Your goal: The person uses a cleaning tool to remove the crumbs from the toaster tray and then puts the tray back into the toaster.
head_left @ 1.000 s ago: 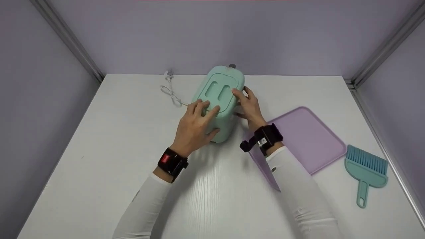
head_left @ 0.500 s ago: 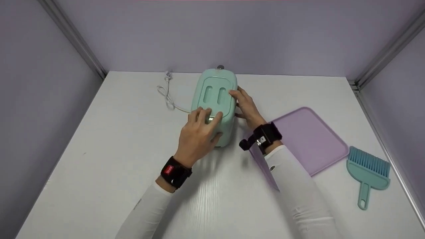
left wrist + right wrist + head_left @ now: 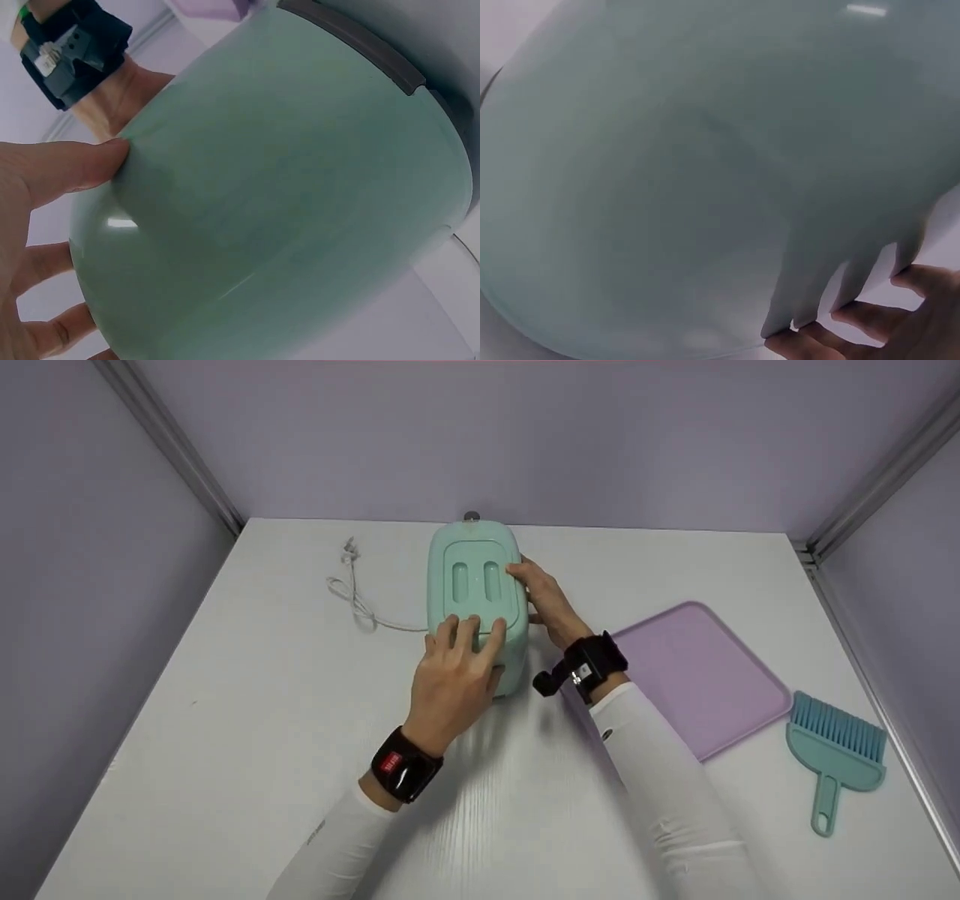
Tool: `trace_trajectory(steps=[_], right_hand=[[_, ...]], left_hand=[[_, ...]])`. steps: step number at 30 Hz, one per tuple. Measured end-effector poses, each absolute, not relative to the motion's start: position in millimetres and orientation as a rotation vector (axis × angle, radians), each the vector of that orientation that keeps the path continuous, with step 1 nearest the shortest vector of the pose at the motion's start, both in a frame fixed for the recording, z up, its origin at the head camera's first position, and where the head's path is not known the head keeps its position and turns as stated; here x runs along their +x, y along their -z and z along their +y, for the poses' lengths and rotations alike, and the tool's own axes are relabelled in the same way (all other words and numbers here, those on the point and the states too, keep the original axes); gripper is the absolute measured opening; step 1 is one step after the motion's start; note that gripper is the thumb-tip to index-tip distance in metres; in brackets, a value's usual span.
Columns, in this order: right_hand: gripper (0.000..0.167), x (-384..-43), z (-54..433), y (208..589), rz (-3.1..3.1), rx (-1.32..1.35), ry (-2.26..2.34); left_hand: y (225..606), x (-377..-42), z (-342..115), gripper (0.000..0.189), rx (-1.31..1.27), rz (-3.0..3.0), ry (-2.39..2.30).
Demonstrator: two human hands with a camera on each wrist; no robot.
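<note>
A mint green toaster [image 3: 476, 556], its lid marked by two long recesses, stands near the back middle of the table. My left hand [image 3: 452, 688] grips its near end, fingertips over the lid's edge and thumb lower on the end wall. In the left wrist view that thumb [image 3: 79, 166] lies against the glossy green wall. My right hand [image 3: 550, 601] holds the right side, thumb on the top edge; its other fingers are partly hidden behind the body. Fingertips [image 3: 866, 319] touch the green surface in the right wrist view. A dark knob [image 3: 471, 516] sticks out at the far end.
The white power cord [image 3: 352, 591] lies looped left of the toaster with its plug [image 3: 349, 551]. On the right is a purple tray [image 3: 697, 682], partly under my right forearm. A teal hand brush [image 3: 836, 754] lies near the right edge. Walls border the table behind and at the sides.
The toaster has turned counterclockwise, its far end swinging left until it stands nearly straight. Both hands kept contact and moved with it. The cord and plug have slid left.
</note>
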State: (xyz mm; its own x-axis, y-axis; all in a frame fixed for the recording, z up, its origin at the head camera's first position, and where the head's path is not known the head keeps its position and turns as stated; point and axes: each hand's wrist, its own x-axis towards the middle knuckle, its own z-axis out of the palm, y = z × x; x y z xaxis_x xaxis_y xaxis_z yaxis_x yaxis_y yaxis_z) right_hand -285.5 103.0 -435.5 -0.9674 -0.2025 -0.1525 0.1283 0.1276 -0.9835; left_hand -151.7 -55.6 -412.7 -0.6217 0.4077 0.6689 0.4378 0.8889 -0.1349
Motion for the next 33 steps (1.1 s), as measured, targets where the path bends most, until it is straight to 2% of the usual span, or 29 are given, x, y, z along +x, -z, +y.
trace_trajectory(steps=[20,28,33], right_hand=[[0.064,-300.4,104.3,433.5,2.066,-0.233,1.784],[0.058,-294.2,110.4,439.0,2.053,-0.28,1.833],[0.058,-278.7,121.0,443.1,1.966,-0.168,1.997]], left_hand=[[408.8,-141.5,-31.3,0.036,-0.472,-2.258,-0.13],[412.3,-139.3,-37.2,0.041,-0.517,-2.255,-0.077],[416.1,-137.8,-49.1,0.047,-0.538,-2.275,0.116]])
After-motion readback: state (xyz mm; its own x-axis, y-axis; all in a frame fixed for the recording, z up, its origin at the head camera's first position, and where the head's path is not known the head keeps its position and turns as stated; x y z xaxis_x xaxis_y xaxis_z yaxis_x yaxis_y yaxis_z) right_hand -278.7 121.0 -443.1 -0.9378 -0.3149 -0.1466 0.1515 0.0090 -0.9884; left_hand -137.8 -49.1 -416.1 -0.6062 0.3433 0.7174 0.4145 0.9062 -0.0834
